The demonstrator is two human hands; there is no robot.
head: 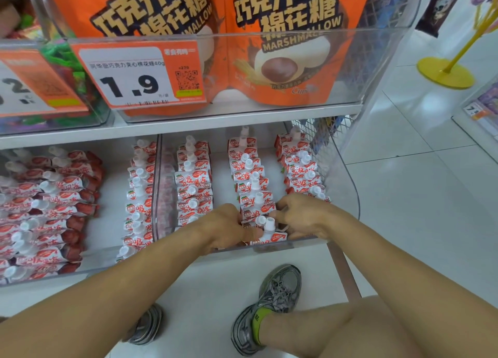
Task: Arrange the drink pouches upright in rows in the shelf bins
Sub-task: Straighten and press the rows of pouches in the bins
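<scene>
Red-and-white drink pouches with white caps stand upright in three rows inside the clear right-hand bin [347, 196]. Both my hands reach over the bin's front wall to the front end of the middle row [249, 179]. My left hand [223, 228] presses against the left side of the front pouches [269, 235]. My right hand [301, 214] grips them from the right, fingers curled by the caps. The left row [192, 179] and right row [301, 166] stand untouched.
The left bin [107, 266] holds one upright row [138, 196] by the divider and a heap of pouches lying flat [40, 212]. Orange marshmallow bags [283, 47] and a price tag [137, 74] fill the shelf above. My shoes [269, 303] are on the white floor below.
</scene>
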